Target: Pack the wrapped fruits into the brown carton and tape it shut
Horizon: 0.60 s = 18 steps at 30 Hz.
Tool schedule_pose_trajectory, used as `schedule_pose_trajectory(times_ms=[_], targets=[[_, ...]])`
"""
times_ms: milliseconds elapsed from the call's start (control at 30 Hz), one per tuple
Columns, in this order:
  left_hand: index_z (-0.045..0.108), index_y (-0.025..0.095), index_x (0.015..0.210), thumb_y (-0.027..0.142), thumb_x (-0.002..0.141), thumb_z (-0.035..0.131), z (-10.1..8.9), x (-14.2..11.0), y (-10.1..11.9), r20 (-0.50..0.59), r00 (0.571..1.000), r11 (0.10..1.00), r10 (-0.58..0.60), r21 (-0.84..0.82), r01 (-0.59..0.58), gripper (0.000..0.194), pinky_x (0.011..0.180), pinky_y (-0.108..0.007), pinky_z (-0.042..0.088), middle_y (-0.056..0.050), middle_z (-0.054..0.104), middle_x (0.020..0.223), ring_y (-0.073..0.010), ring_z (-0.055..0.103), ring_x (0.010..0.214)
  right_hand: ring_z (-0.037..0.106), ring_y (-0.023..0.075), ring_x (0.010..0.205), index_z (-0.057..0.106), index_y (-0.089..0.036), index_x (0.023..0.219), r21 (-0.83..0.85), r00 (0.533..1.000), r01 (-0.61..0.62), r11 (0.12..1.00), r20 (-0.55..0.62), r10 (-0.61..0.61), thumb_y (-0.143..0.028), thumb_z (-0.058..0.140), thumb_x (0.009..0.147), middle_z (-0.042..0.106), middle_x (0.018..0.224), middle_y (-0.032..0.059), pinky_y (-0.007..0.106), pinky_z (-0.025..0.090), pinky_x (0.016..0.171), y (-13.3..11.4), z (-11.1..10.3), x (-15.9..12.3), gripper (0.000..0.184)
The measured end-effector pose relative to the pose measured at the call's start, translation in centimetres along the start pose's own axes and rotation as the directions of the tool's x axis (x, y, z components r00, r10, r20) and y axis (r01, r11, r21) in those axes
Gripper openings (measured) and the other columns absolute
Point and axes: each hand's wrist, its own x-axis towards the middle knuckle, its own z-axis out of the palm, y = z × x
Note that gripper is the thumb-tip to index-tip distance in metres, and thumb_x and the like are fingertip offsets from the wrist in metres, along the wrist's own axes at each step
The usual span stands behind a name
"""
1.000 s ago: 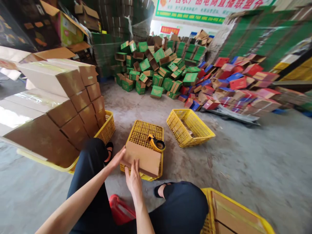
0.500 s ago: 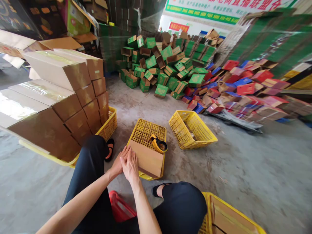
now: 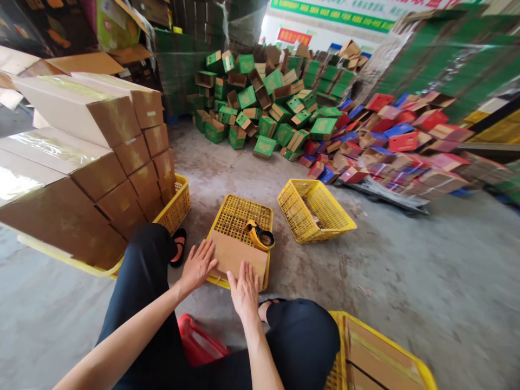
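Note:
A flat-looking piece of brown cardboard (image 3: 233, 253) lies on the near half of an upturned yellow crate (image 3: 231, 208). My left hand (image 3: 199, 265) is at the cardboard's left end, fingers spread. My right hand (image 3: 245, 288) rests its outstretched fingertips on the near side of the cardboard, right of its middle. Neither hand grips anything. Just beyond the cardboard, on the crate's right side, lies a yellow tape dispenser (image 3: 259, 236) with a dark ring. Whether the cardboard is a folded box or a single sheet, I cannot tell.
Stacked brown cartons (image 3: 109, 200) fill a yellow crate at left. Another yellow crate (image 3: 317, 214) stands to the right, and one holding cardboard (image 3: 377, 352) is at lower right. Green boxes (image 3: 264, 116) and red and blue boxes (image 3: 402, 142) lie piled behind. Something red (image 3: 199, 341) sits between my legs.
My hands were together at the cardboard's left end. They have parted: my right hand has slid right along the near side, and my left hand has spread its fingers. The view has shifted slightly.

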Motion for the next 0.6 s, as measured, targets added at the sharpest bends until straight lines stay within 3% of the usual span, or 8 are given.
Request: schedule_pose_trajectory(times_ms=[200, 400, 600], targets=[[0.042, 0.016, 0.16, 0.049, 0.107, 0.04, 0.4, 0.6, 1.1, -0.036, 0.999, 1.0, 0.001, 0.03, 0.0, 0.063, 0.129, -0.06, 0.019, -0.017, 0.034, 0.168, -0.0339, 0.03, 0.158, 0.031, 0.0368, 0.158, 0.033, 0.005, 0.161, 0.045, 0.982, -0.157, 0.987, -0.104, 0.16, -0.061, 0.029, 0.106, 0.036, 0.165, 0.0275, 0.053, 0.022, 0.128, 4.1, 0.5, -0.5, 0.086], [0.047, 0.005, 0.155, 0.052, 0.105, 0.042, 1.3, 1.6, 3.4, -0.039, 0.999, 0.998, 0.01, 0.061, -0.007, 0.069, 0.128, -0.057, 0.024, -0.026, 0.036, 0.165, -0.0372, 0.03, 0.157, 0.029, 0.0389, 0.158, 0.043, 0.006, 0.156, 0.15, 0.97, -0.156, 0.976, -0.162, 0.18, -0.071, 0.019, 0.103, 0.035, 0.165, 0.0294, 0.053, 0.023, 0.128, 4.4, 1.9, -0.3, 0.096], [0.044, -0.001, 0.155, 0.052, 0.106, 0.039, 3.2, 2.6, 6.9, 0.01, 0.992, 0.987, 0.127, 0.096, -0.128, 0.072, 0.125, -0.058, 0.031, -0.029, 0.039, 0.162, -0.0391, 0.034, 0.155, 0.033, 0.0375, 0.157, 0.05, 0.003, 0.153, 0.26, 0.968, -0.171, 0.95, -0.133, 0.211, -0.063, 0.021, 0.105, 0.04, 0.163, 0.0287, 0.052, 0.024, 0.128, 4.7, 1.8, 0.0, 0.087]])
